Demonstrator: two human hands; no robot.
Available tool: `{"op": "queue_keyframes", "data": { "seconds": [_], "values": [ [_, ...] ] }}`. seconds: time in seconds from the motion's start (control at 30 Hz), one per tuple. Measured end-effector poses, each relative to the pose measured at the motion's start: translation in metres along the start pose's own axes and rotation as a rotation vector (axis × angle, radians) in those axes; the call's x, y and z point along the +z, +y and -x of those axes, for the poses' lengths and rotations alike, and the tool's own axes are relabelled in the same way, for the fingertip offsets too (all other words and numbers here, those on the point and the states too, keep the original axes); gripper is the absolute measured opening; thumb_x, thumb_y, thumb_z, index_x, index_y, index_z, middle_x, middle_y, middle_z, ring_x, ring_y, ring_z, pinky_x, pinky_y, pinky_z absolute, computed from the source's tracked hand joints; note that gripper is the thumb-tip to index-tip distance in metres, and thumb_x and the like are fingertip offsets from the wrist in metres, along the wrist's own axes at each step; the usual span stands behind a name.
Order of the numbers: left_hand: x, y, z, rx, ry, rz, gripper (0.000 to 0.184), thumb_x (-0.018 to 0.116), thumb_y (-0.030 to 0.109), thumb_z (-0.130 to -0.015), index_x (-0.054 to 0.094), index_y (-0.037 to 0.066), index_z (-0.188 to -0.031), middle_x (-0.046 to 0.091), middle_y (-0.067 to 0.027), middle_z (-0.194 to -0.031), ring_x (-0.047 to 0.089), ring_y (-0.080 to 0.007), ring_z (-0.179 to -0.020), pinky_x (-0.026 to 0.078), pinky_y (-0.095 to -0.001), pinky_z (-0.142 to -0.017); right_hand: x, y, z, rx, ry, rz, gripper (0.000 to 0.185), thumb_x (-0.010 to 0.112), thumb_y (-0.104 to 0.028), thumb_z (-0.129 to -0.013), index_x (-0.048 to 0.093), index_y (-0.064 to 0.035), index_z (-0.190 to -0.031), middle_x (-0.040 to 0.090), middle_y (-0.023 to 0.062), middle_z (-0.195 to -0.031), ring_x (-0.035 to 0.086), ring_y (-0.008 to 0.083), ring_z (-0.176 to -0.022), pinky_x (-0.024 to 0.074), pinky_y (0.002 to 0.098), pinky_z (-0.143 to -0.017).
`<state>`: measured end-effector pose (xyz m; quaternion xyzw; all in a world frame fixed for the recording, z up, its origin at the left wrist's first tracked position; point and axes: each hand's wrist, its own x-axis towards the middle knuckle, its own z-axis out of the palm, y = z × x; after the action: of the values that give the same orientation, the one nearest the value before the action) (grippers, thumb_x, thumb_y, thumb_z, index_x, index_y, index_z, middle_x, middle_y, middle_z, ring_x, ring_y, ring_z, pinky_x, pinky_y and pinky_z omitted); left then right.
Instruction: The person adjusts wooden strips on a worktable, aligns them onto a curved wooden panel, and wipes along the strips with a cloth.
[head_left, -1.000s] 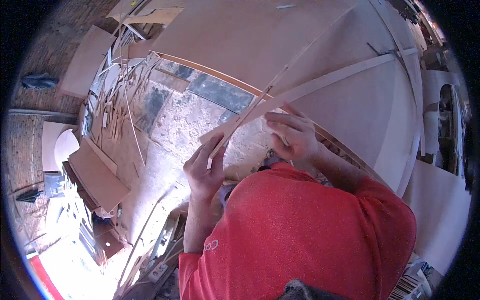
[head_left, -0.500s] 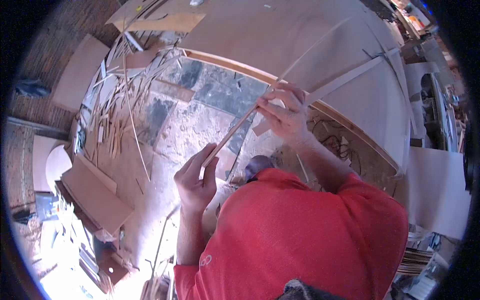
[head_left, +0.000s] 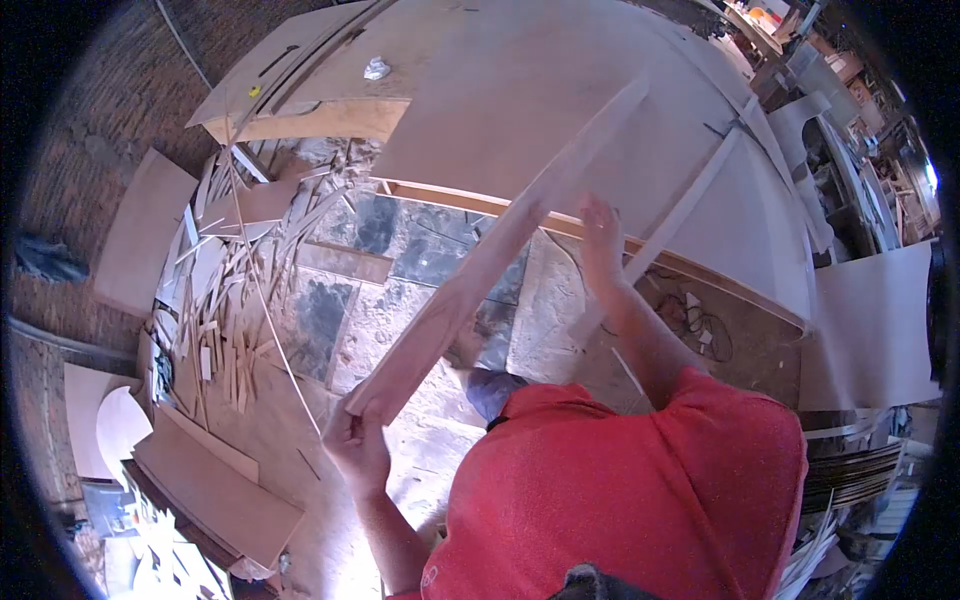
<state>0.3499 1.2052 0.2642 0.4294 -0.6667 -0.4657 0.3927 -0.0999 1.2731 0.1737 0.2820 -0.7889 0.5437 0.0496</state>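
Observation:
A long flat wooden strip [head_left: 450,300] slants from the lower left up over the large pale board [head_left: 500,110], its broad face showing. Its lower end is gripped by my left hand [head_left: 358,440], fingers closed on it. My right hand [head_left: 600,235] is raised beside the strip's upper half, apart from it, above the board's front edge. Its fingers point up and look slightly blurred; nothing shows in them. Another pale strip [head_left: 690,205] lies slanting across the board's right part.
Thin wood offcuts [head_left: 235,350] are heaped at the left. Stacked panels [head_left: 210,485] stand at the lower left. A crumpled white item [head_left: 376,69] sits on the far board. A cable [head_left: 712,335] lies on the floor, and a leaning panel [head_left: 870,330] is at the right.
The strip has turned from edge-on to broad face showing. My right hand has let go of it and moved off to the right; my left hand has moved lower with its end.

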Motion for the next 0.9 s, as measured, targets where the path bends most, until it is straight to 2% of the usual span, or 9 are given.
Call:
{"op": "queue_keyframes", "data": {
  "seconds": [0.1,0.23,0.3,0.4,0.53,0.6,0.73,0.83,0.9],
  "values": [
    [-0.039,-0.024,-0.056,-0.095,0.06,0.091,0.026,0.072,0.018,-0.098,0.069,-0.005,-0.111,0.071,-0.0047,-0.099,0.063,-0.0115,-0.09,0.049,-0.0269,-0.084,0.056,0.038,-0.031,0.518,0.062,-0.422,0.034,0.055,-0.038,-0.102,0.064,-0.0111,-0.122,0.061,0.0124,-0.134,0.056,0.0305,-0.126,0.0418,0.0506,-0.108],
    [-0.095,-0.065,-0.125,-0.177,0.086,0.189,0.021,0.071,0.016,-0.098,0.069,-0.002,-0.109,0.07,-0.0035,-0.099,0.062,-0.0101,-0.089,0.048,-0.0252,-0.083,0.126,-0.005,-0.057,1.152,-0.064,-0.82,0.053,0.049,-0.047,-0.104,0.05,-0.0125,-0.144,0.054,0.0123,-0.143,0.055,0.0283,-0.13,0.041,0.0502,-0.109],
    [-0.123,-0.087,-0.154,-0.311,0.123,0.347,0.019,0.07,0.015,-0.098,0.068,0.0,-0.109,0.069,-0.002,-0.097,0.061,-0.0085,-0.087,0.048,-0.0241,-0.08,0.175,0.026,-0.065,1.056,-0.239,-0.835,0.052,0.051,-0.044,-0.104,0.047,-0.0132,-0.145,0.056,0.0126,-0.137,0.056,0.0285,-0.127,0.0428,0.0495,-0.106],
    [-0.172,-0.126,-0.192,-0.393,0.111,0.267,0.018,0.067,0.016,-0.1,0.066,0.002,-0.111,0.068,-0.0007,-0.099,0.06,-0.0077,-0.087,0.048,-0.0244,-0.077,0.25,0.089,-0.061,0.27,-0.518,-0.643,0.051,0.054,-0.04,-0.103,0.044,-0.0143,-0.145,0.059,0.0131,-0.129,0.058,0.0288,-0.122,0.0455,0.0484,-0.101],
    [-0.205,-0.166,-0.211,-0.504,0.138,0.287,0.018,0.065,0.017,-0.102,0.066,0.004,-0.114,0.069,-0.0001,-0.099,0.061,-0.008,-0.084,0.048,-0.0249,-0.074,0.286,-0.085,-0.076,1.058,-0.069,-0.623,0.034,0.056,-0.03,-0.102,0.05,-0.0143,-0.132,0.065,0.0094,-0.114,0.065,0.0226,-0.099,0.0508,0.0418,-0.088],
    [-0.217,-0.182,-0.214,-0.703,0.237,0.359,0.019,0.062,0.016,-0.103,0.065,0.005,-0.118,0.07,-0.0012,-0.101,0.064,-0.0093,-0.083,0.05,-0.025,-0.07,0.312,-0.101,-0.082,0.909,-0.192,-0.701,0.032,0.059,-0.028,-0.101,0.05,-0.0134,-0.127,0.065,0.0078,-0.111,0.065,0.0213,-0.097,0.0521,0.0403,-0.085],
    [-0.233,-0.219,-0.21,-0.822,0.302,0.491,0.024,0.061,0.017,-0.103,0.064,0.005,-0.123,0.072,-0.0028,-0.102,0.067,-0.0118,-0.086,0.053,-0.0271,-0.071,0.372,-0.125,-0.093,0.601,-0.453,-0.725,0.034,0.065,-0.025,-0.098,0.047,-0.0107,-0.123,0.063,0.0074,-0.11,0.066,0.0209,-0.091,0.0556,0.0376,-0.075],
    [-0.269,-0.312,-0.208,-0.842,0.274,0.704,0.031,0.062,0.02,-0.102,0.062,0.002,-0.127,0.071,-0.0074,-0.113,0.069,-0.0189,-0.098,0.056,-0.0335,-0.082,0.433,-0.171,-0.098,0.67,-0.494,-0.786,0.037,0.067,-0.023,-0.098,0.045,-0.0103,-0.124,0.062,0.0081,-0.112,0.066,0.0223,-0.093,0.0574,0.0418,-0.076],
    [-0.276,-0.333,-0.227,-0.924,0.474,0.737,0.033,0.059,0.022,-0.102,0.063,-0.001,-0.125,0.068,-0.0113,-0.12,0.067,-0.0243,-0.107,0.055,-0.0398,-0.091,0.477,-0.193,-0.099,0.613,-0.572,-0.88,0.037,0.066,-0.021,-0.098,0.043,-0.0103,-0.125,0.062,0.0095,-0.11,0.067,0.0223,-0.096,0.0582,0.0439,-0.078]
  ]
}}
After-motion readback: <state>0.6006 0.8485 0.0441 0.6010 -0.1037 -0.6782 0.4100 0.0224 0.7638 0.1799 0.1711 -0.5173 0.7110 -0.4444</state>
